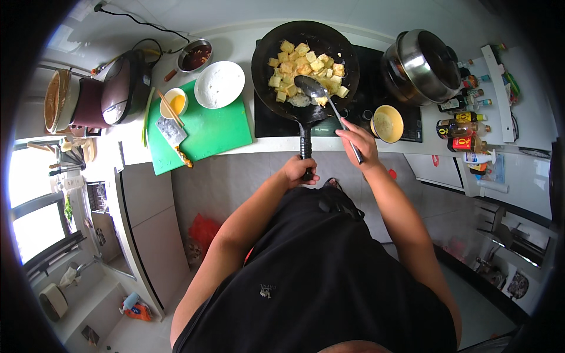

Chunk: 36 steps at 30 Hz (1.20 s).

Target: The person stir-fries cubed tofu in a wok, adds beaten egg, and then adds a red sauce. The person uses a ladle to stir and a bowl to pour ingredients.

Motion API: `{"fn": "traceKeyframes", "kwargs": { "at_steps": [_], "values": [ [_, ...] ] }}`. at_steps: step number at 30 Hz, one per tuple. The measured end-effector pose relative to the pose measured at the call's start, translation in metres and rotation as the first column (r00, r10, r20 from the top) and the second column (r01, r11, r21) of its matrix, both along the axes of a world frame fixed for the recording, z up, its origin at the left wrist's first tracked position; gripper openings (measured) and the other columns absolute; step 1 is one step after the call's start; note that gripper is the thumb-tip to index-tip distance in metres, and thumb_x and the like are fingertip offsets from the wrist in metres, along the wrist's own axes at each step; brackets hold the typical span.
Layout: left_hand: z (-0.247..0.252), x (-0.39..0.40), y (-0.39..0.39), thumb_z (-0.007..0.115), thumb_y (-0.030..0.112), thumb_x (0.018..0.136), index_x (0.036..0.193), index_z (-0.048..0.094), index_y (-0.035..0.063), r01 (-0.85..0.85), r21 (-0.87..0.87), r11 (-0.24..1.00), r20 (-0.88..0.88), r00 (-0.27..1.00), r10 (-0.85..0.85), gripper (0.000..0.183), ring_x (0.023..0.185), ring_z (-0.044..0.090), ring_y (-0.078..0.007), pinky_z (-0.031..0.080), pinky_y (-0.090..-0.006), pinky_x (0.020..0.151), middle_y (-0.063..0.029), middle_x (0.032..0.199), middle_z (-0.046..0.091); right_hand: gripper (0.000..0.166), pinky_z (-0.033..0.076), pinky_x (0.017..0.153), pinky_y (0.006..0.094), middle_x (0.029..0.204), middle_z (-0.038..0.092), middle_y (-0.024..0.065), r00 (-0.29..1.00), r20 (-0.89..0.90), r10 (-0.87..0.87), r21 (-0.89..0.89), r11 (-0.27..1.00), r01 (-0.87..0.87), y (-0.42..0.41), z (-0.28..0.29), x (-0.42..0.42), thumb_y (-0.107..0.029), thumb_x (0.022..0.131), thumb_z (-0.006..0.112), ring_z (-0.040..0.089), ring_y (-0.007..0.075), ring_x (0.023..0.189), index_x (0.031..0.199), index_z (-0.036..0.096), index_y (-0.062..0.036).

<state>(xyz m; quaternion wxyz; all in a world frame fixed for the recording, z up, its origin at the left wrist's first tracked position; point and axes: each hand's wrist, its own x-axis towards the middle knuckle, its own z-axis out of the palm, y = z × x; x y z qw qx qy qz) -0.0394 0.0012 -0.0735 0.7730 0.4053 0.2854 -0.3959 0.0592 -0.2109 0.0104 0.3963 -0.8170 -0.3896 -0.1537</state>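
My left hand (301,172) grips the black handle of a dark wok (265,97) on the black cooktop (379,61). Cubes that look like egg-coated tofu (303,69) lie in the wok, some browned. In my right hand (359,143) is a metal ladle (337,112), its bowl down among the cubes near the wok's front side. A yellow bowl (388,124) with some residue stands on the cooktop, just right of my right hand.
On the left, a green cutting board (212,132) holds a cleaver (171,132), a white bowl (219,84) and a small bowl of egg (178,104) with chopsticks. Behind is a saucepan of dark sauce (195,57). A steel pot (419,66) and several bottles (459,129) stand right.
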Motion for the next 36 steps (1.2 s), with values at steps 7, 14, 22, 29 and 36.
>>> {"fn": "traceKeyframes", "kwargs": {
  "at_steps": [7, 14, 22, 29, 36],
  "values": [
    [-0.001, 0.000, 0.000, 0.065, 0.016, 0.089, 0.089, 0.056, 0.0052, 0.004, 0.011, 1.000, 0.010, 1.000, -0.004, 0.014, 0.068, 0.070, -0.0237, 0.057, -0.0341, 0.049, -0.0089, 0.079, 0.062, 0.026, 0.059, 0.081, 0.0385, 0.121, 0.070, 0.0213, 0.999, -0.002, -0.037, 0.003, 0.999, 0.037, 0.001, -0.006, 0.004, 0.007, 0.079, 0.071, 0.072, 0.0346, 0.096, 0.102, 0.072, -0.0041],
    [0.003, 0.001, 0.001, 0.065, 0.016, 0.088, 0.089, 0.056, 0.0050, 0.029, 0.026, 0.999, 0.008, 1.000, -0.029, 0.014, 0.068, 0.070, -0.0238, 0.058, -0.0349, 0.051, -0.0086, 0.081, 0.061, 0.025, 0.059, 0.081, 0.0379, 0.120, 0.070, 0.0217, 0.998, -0.011, -0.056, 0.019, 0.998, 0.056, 0.003, -0.005, 0.002, 0.006, 0.080, 0.070, 0.072, 0.0347, 0.095, 0.103, 0.072, -0.0043],
    [0.025, 0.005, -0.001, 0.063, 0.018, 0.090, 0.090, 0.056, 0.0060, 0.022, 0.037, 0.999, 0.001, 1.000, -0.022, 0.013, 0.069, 0.071, -0.0247, 0.059, -0.0360, 0.050, -0.0078, 0.081, 0.061, 0.014, 0.058, 0.086, 0.0335, 0.107, 0.073, 0.0193, 0.682, -0.717, -0.147, 0.333, 0.786, 0.520, 0.034, 0.012, -0.025, -0.002, 0.094, 0.064, 0.073, 0.0252, 0.094, 0.106, 0.071, 0.0013],
    [0.041, 0.008, 0.001, 0.063, 0.019, 0.092, 0.088, 0.056, 0.0072, 0.018, 0.002, 1.000, -0.026, 0.999, -0.018, 0.014, 0.069, 0.070, -0.0239, 0.057, -0.0354, 0.050, -0.0064, 0.078, 0.060, 0.025, 0.059, 0.090, 0.0333, 0.103, 0.065, 0.0124, 0.260, -0.930, 0.259, 0.344, 0.369, 0.863, 0.037, 0.026, 0.001, -0.008, 0.098, 0.063, 0.069, 0.0240, 0.094, 0.121, 0.058, 0.0009],
    [0.052, 0.009, 0.004, 0.062, 0.018, 0.094, 0.095, 0.056, 0.0075, -0.008, -0.026, 1.000, -0.015, 1.000, 0.008, 0.012, 0.068, 0.070, -0.0241, 0.057, -0.0361, 0.053, -0.0053, 0.080, 0.061, 0.024, 0.059, 0.098, 0.0385, 0.107, 0.063, 0.0125, 0.360, -0.898, 0.252, 0.426, 0.302, 0.853, 0.003, 0.051, 0.006, -0.007, 0.098, 0.061, 0.068, 0.0265, 0.101, 0.121, 0.058, 0.0014]
  ]
}}
